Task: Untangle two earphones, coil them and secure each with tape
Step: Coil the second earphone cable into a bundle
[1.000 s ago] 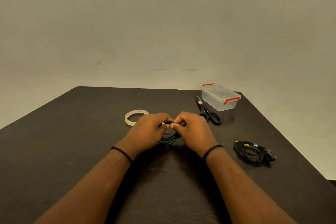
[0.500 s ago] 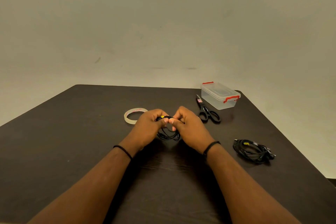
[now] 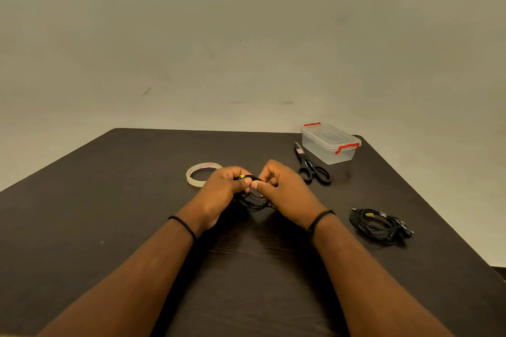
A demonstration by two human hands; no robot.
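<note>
Second earphone being bound while the first lies finished on the right.

Both hands meet over the middle of the dark worktop [image 3: 82, 227]: the left hand [image 3: 221, 194] and the right hand [image 3: 287, 194] each have their grip pinched on a small black earphone coil [image 3: 256, 201], its loops hanging between the thumbs with a yellow fleck at the top. I judge this to be the securing step, though I cannot make out any tape on the cable. The other earphone bundle [image 3: 379, 224] rests well apart to the right, already coiled. The tape roll [image 3: 191, 176] sits just beyond the left hand, the scissors [image 3: 310, 168] and a lidded clear box [image 3: 330, 142] farther right. Next, I'd guess, comes pressing the wrap tight without letting the loops spring loose.
</note>
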